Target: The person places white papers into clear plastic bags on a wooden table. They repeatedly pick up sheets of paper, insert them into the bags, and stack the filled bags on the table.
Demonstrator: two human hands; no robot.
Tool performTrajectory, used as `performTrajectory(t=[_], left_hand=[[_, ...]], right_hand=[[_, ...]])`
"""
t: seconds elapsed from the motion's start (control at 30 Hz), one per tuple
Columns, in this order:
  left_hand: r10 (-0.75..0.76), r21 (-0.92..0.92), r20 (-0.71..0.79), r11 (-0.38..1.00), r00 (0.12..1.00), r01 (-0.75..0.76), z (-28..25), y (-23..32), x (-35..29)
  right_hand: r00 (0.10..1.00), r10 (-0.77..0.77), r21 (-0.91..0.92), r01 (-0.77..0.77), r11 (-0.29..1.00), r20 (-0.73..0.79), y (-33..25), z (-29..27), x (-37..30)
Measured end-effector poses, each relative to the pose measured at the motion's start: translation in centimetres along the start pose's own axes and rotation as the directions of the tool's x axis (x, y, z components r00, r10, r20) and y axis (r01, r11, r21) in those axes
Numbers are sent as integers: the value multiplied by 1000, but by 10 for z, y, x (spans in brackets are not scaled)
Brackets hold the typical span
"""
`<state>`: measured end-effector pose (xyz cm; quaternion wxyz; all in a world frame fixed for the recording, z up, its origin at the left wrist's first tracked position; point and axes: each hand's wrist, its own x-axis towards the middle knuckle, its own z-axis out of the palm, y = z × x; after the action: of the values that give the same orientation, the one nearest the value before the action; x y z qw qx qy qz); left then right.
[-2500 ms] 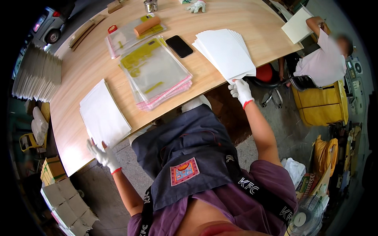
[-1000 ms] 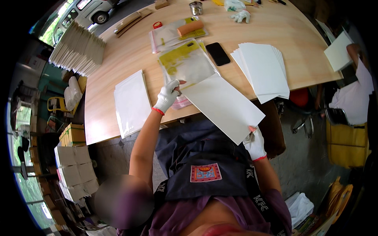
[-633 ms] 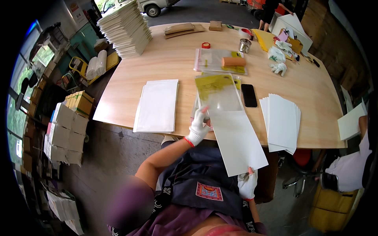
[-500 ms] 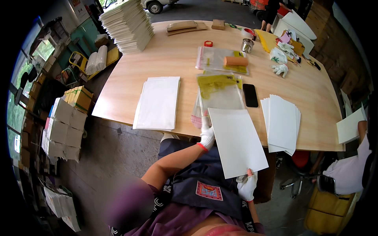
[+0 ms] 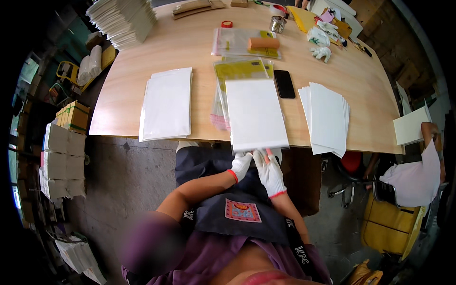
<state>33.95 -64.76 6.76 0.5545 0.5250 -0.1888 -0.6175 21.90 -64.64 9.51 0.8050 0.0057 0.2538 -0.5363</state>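
A white sheet of board point(image 5: 256, 114) lies at the table's near edge, over clear plastic bags point(image 5: 240, 69) with yellow-green print. A thin clear film shows along its near and right edges; how far the sheet sits inside a bag I cannot tell. My left hand point(image 5: 241, 165), in a white glove with a red cuff, is closed at the sheet's near left corner, apparently pinching the film. My gloved right hand point(image 5: 270, 173) has its fingers stretched out against the near edge, fingertips bare. Left lies a stack of wrapped white sheets point(image 5: 166, 104); right, a fanned stack of bare ones point(image 5: 327, 118).
A black phone point(image 5: 285, 84) lies right of the bags. Beyond are an orange roll point(image 5: 263, 43), a metal cup point(image 5: 277, 24), a spare glove point(image 5: 321, 54) and a tall pile of white packets point(image 5: 122, 21). A person in a white shirt point(image 5: 412, 173) sits at the right.
The white sheet has gone from tilted in my hands to lying on the bags. My right hand moved up and left, and my left hand came down to the sheet's near edge. My view has shifted.
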Motion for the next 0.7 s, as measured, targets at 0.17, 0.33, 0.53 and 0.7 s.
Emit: performTrajectory(t=[0.17,0.33,0.53,0.7], left_hand=[[-133,-292,284,931,950,218,-55,-19,33],[-173,-21,14,985,985,173,-85,47,-2],[-72,165,77,985,994,58,-105,70,2],[-66,306,81,951,995,38,-104,84,3]], right_hand=[[967,243,-384,-195,902,80,6,13,5],[984,81,-986,152,65,157,14,61,7],[832,156,-512,464,-723,533,54,61,53],[868,254,-393,432,-812,427,62,76,66]])
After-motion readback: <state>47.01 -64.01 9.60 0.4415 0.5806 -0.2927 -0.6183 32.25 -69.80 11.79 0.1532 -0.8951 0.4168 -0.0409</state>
